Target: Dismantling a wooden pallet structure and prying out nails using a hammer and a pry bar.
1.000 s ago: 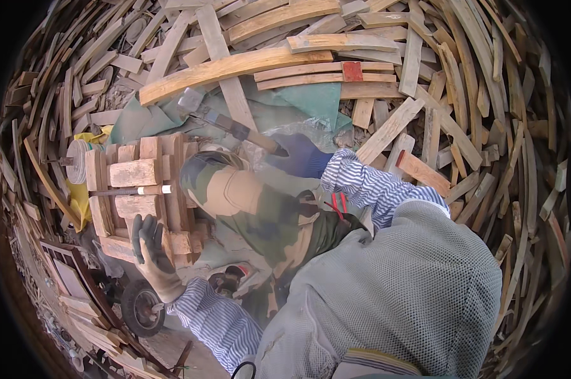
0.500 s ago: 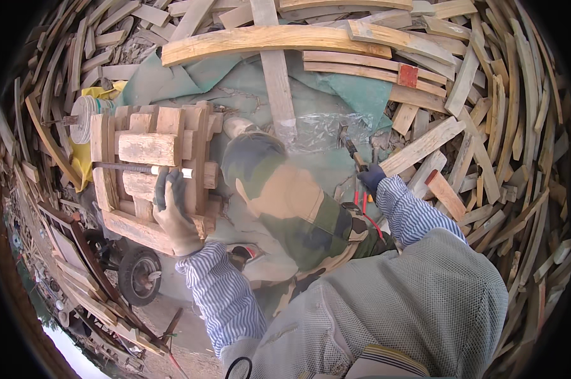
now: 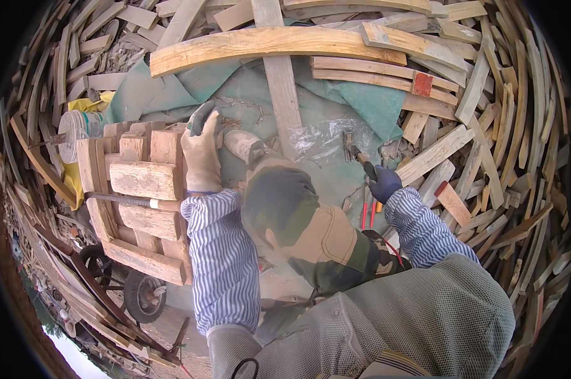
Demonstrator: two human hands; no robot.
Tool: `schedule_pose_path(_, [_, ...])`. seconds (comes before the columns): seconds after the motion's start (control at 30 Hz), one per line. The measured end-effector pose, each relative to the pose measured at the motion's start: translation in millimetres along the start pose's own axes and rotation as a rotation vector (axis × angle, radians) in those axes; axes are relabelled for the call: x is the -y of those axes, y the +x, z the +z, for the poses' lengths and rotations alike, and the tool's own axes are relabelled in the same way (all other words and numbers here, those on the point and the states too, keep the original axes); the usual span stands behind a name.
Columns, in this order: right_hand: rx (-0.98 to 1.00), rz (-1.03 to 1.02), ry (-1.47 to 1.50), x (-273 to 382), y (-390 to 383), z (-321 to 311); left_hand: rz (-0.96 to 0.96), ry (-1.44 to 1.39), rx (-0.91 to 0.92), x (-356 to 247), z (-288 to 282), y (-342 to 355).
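My left hand [image 3: 202, 148], in a pale glove with dark fingertips, is raised beside the far right corner of a stack of short wooden blocks [image 3: 147, 179]. Its fingers are bent but apart, with nothing visible between them. Across the stack lies a dark rod [image 3: 124, 199] with a pale end, partly hidden by my left sleeve. In a dark blue glove, my right hand [image 3: 384, 184] grips the handle of a hammer [image 3: 356, 151]. The hammer's head is over the green sheet, next to clear plastic film [image 3: 320, 140].
Red-handled pliers [image 3: 368, 208] lie below my right hand. A long plank [image 3: 276, 95] crosses the green sheet [image 3: 235, 88]. A white bucket [image 3: 77, 134] stands left of the stack, with a wheel [image 3: 144, 295] below. Loose boards [image 3: 437, 151] pile up at right.
My left hand has moved away from the rod's pale end, up to the stack's far right corner. The right hand still holds the hammer; the whole view has shifted slightly.
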State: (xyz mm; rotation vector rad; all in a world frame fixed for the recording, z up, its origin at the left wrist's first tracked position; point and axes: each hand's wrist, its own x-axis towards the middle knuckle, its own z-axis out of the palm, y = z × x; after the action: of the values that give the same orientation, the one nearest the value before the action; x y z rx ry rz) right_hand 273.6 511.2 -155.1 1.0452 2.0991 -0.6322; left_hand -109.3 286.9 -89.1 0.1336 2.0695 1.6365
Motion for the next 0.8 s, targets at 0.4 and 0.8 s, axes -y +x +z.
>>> schedule_pose_path(0.4, [-0.038, 0.024, 0.076, 0.5, -25.3, 6.3, -0.442, -0.484, 0.121, 75.9, 41.2, 128.2])
schedule_pose_path(0.8, [0.052, 0.055, 0.14, -27.5, -23.6, 17.4, -0.438, -0.554, 0.079, 106.6, 49.7, 132.5])
